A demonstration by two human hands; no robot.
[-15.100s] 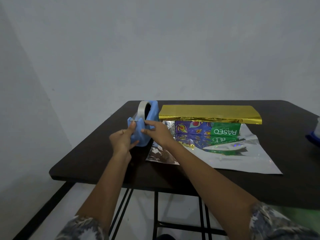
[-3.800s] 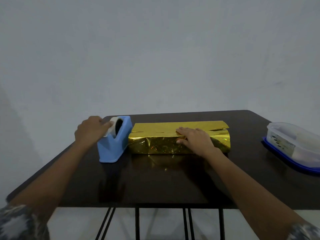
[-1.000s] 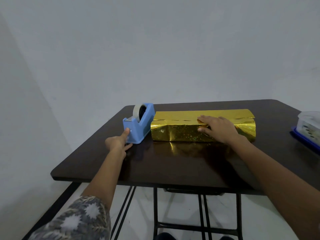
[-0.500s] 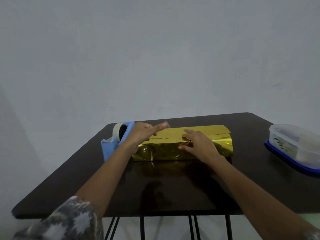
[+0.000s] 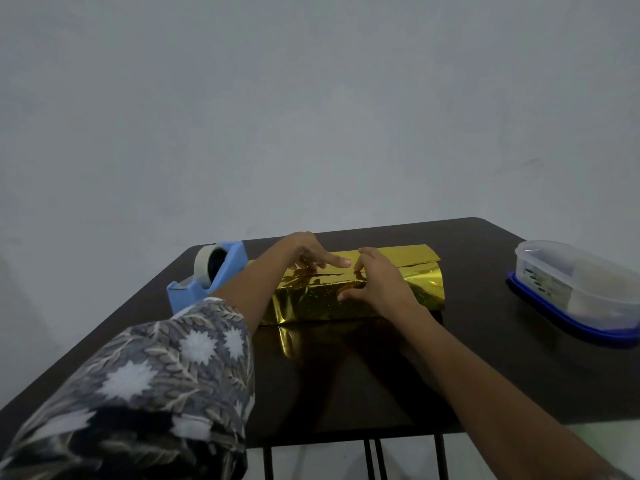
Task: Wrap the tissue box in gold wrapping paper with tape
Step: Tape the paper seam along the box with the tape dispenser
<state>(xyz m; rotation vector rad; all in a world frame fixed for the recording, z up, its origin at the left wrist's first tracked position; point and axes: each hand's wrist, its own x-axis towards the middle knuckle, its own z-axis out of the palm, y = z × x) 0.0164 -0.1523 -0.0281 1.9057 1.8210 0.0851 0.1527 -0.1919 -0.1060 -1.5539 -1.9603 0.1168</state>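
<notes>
Plain room (bare wall, dark table)

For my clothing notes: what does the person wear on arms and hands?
The left sleeve is dark grey with pale leaves and white star-shaped flowers, ending near the elbow. The right forearm is bare. No glove, ring or watch shows on the left hand or right hand.

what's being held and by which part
Nothing gripped: left hand presses the gold-wrapped box at its top seam, right hand at its top front edge.
</notes>
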